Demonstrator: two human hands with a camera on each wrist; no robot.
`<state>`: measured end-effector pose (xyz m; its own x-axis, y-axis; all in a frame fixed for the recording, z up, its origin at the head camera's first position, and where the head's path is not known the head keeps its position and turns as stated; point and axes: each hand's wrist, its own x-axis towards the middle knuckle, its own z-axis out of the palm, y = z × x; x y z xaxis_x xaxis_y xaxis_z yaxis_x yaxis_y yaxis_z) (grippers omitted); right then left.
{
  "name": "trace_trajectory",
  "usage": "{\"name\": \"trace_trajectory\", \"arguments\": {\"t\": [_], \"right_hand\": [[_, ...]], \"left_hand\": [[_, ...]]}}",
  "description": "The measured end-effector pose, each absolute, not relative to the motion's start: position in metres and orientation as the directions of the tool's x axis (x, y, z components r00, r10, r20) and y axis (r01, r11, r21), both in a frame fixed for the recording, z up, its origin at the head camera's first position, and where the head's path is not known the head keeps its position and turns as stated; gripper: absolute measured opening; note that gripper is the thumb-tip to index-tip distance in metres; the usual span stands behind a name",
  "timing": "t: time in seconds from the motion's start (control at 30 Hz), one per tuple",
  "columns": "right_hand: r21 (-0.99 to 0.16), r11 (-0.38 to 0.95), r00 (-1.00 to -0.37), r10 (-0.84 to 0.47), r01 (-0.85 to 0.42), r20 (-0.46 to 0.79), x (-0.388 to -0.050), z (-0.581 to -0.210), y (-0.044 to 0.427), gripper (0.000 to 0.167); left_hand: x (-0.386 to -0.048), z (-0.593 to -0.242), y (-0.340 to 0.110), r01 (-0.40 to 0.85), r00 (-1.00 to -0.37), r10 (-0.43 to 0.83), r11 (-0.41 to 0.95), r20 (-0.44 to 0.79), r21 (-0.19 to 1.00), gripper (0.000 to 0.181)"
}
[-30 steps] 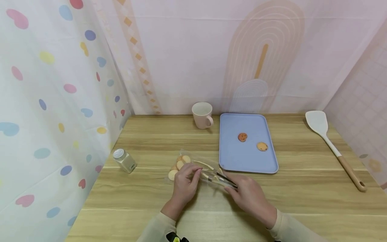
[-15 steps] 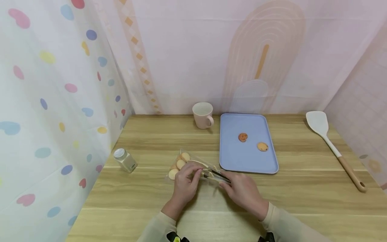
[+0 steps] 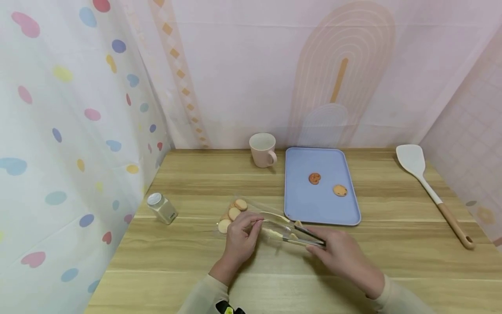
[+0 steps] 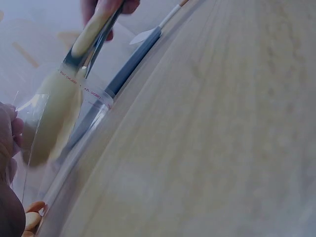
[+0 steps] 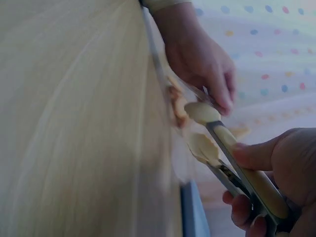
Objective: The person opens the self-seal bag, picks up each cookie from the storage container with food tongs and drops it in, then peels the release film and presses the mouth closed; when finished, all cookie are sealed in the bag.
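Observation:
A clear plastic bag [image 3: 255,203] with several round biscuits [image 3: 234,213] at its far-left end lies on the table. My left hand [image 3: 240,237] pinches the bag's edge between thumb and fingers. My right hand [image 3: 347,256] grips metal tongs [image 5: 247,180] with cream-coloured tips, thumb on one arm and fingers round the other. In the right wrist view the tips stand apart, with no biscuit visible between them. Red print runs along the bag's mouth [image 4: 94,94] in the left wrist view, where the tong tips reach inside the bag.
Behind the right hand lies a blue tray [image 3: 317,207] with two cookies, one brown [image 3: 314,178] and one pale [image 3: 340,190]. A pink mug [image 3: 262,150] stands at the back. A shaker jar [image 3: 162,208] leans at left, and a white spatula [image 3: 431,189] lies at right.
My right hand first slid left with the tongs, then back to the right, farther out than before, partly drawing the tongs from the bag. The left hand has stayed at the bag.

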<state>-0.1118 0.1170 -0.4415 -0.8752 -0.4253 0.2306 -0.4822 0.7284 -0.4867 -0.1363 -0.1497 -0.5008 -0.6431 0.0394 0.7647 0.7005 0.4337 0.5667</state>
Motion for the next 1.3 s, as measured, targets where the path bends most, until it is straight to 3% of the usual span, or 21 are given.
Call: {"name": "trace_trajectory", "arguments": {"t": [0.3,0.6,0.73,1.3], "right_hand": [[-0.506,0.73,-0.888,-0.36,-0.459,0.287,-0.099,-0.422,0.177,0.043],[-0.437,0.865,-0.965,-0.178,-0.246,0.19,-0.119,-0.418,0.223,0.049],[-0.393,0.889,-0.959,-0.144,-0.234,0.244,-0.129,-0.423,0.239,0.047],[-0.308,0.911,-0.934,-0.178,-0.275,0.31,-0.139,-0.437,0.236,0.052]], "left_hand": [[-0.136,-0.504,-0.15,0.636,-0.724,0.022,0.409,0.69,0.654,0.009],[-0.136,-0.505,-0.154,0.603,-0.758,0.012,0.393,0.652,0.694,0.006],[-0.136,-0.505,-0.153,0.599,-0.763,0.009,0.386,0.646,0.702,0.006],[-0.135,-0.504,-0.153,0.579,-0.779,0.01,0.396,0.627,0.713,0.006]]}}
